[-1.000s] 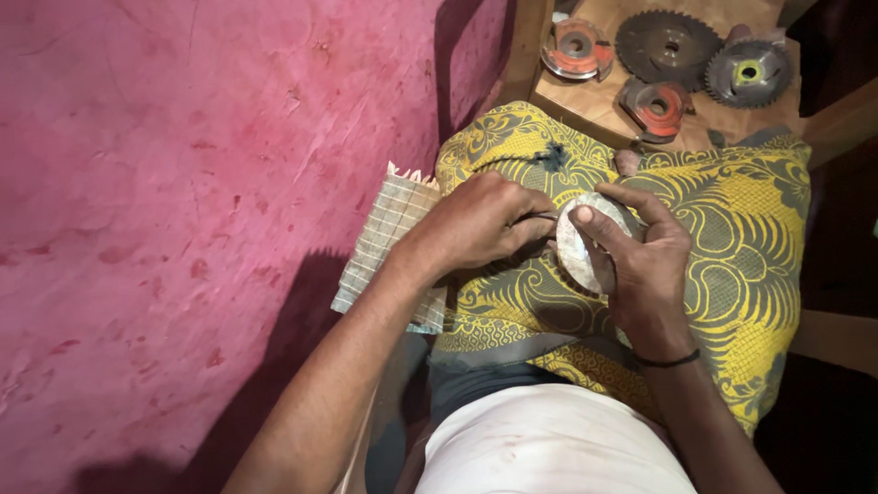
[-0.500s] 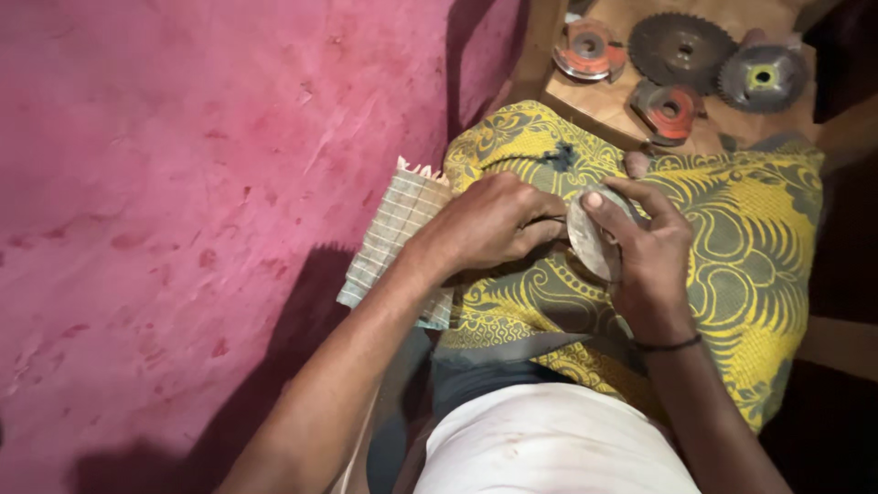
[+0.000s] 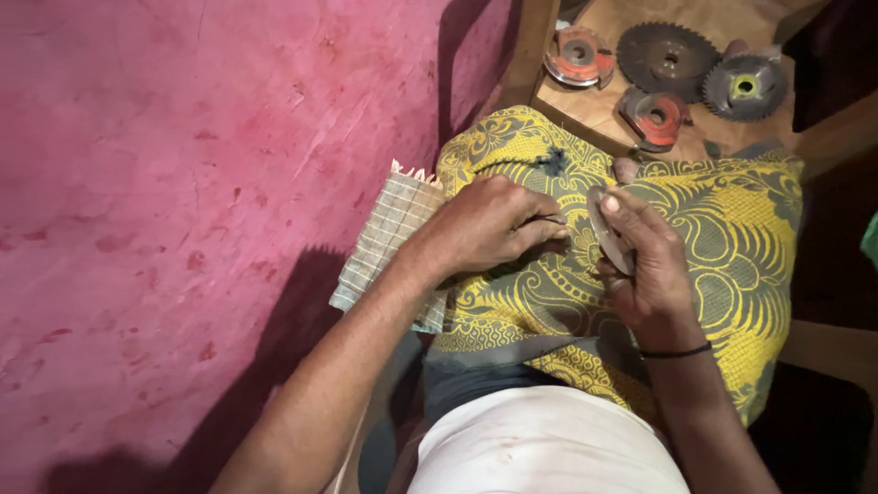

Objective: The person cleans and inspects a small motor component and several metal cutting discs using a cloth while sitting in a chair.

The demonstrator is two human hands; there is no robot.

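On the lap, left hand (image 3: 489, 229) curled, pinching a thin dark tool (image 3: 549, 220) over yellow patterned cloth (image 3: 722, 238), right hand (image 3: 645, 270) gripping a pale flat disc (image 3: 605, 233) on edge just beside it, checked cloth (image 3: 389, 233) left, toothed saw blades (image 3: 666, 59) on wooden stool (image 3: 594, 105) beyond.

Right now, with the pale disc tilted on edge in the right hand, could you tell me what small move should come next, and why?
Probably bring the left hand to the pale disc. The right hand holds it on edge over the yellow patterned cloth, while the left hand's fingertips stop just short of it.
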